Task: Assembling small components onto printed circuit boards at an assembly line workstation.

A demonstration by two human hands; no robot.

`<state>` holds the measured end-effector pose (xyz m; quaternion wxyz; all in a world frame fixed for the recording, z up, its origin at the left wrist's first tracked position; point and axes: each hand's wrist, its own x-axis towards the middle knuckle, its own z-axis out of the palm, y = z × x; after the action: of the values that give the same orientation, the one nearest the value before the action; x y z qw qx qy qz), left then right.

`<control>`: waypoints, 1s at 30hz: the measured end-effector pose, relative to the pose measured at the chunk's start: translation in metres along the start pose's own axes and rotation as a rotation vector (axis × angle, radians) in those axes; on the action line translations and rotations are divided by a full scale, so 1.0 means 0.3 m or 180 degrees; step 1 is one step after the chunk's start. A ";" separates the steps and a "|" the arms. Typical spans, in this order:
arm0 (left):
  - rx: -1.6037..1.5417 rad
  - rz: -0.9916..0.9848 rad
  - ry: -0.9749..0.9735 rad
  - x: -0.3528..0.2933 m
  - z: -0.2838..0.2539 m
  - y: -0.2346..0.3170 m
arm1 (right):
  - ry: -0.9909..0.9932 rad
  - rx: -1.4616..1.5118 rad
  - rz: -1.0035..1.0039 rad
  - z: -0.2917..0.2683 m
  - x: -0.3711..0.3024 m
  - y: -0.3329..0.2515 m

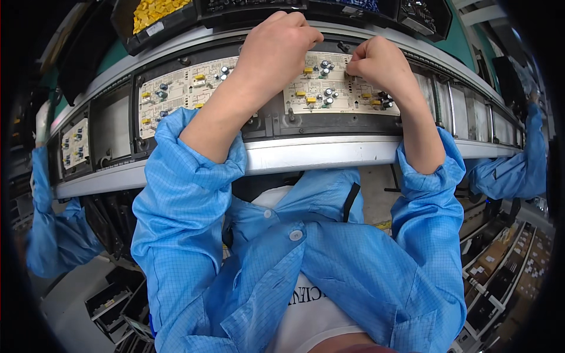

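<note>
My left hand (279, 53) is curled closed above the near circuit boards, its fingertips turned down and mostly hidden behind the hand. Its wrist crosses over the gap between two boards. With bent fingers pinched together, my right hand (379, 66) reaches down to the upper part of the right circuit board (346, 94). Whatever either hand's fingers hold is too small or too covered to name. That cream board carries yellow block components and dark round capacitors. A similar left circuit board (176, 91) lies beside it, partly behind my left forearm. Both rest in a black carrier frame (271, 126).
A silver rail (318, 153) runs along the front edge of the line. Behind the boards stand a bin of yellow parts (158, 13) and a black bin of dark parts (419, 16). Another small board (75, 144) lies far left. Co-workers' blue sleeves show at both sides.
</note>
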<state>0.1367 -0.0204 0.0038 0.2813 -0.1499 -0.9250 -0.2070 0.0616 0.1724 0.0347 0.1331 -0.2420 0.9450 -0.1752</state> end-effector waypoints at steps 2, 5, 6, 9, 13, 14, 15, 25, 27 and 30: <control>0.0015 -0.0025 -0.0003 -0.007 -0.001 0.000 | 0.0192 -0.0217 0.0112 0.009 -0.003 -0.010; 0.0036 -0.0021 0.0058 -0.015 0.007 -0.006 | 0.0272 -0.0458 0.0130 0.018 0.001 -0.009; 0.0039 -0.0015 0.0045 -0.018 0.006 -0.008 | 0.0263 -0.0473 0.0123 0.013 0.000 -0.020; 0.0056 -0.0007 0.0045 -0.024 0.006 -0.011 | 0.0057 -0.0655 0.0329 -0.001 -0.003 -0.046; 0.0074 0.0051 0.0037 -0.025 -0.005 -0.009 | 0.0004 -0.0627 0.0298 0.011 0.003 -0.029; 0.0070 0.0047 0.0039 -0.023 -0.010 -0.008 | 0.0018 -0.0583 0.0283 0.015 0.003 -0.027; -0.0114 0.0073 -0.0046 -0.011 -0.035 0.003 | 0.0017 -0.0585 0.0283 0.014 0.001 -0.032; -0.0266 0.0187 -0.0110 -0.017 -0.047 -0.006 | -0.0047 -0.0511 0.0234 0.008 0.010 -0.030; -0.0247 0.0174 -0.0146 -0.016 -0.050 -0.003 | -0.0042 -0.0490 0.0259 0.010 0.011 -0.028; -0.0237 0.0178 -0.0175 -0.012 -0.052 0.002 | 0.0033 -0.0610 0.0246 0.011 0.012 -0.020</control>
<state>0.1469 -0.0277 0.0136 0.2556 -0.1917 -0.9194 -0.2292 0.0622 0.1648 0.0334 0.1111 -0.2161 0.9667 -0.0799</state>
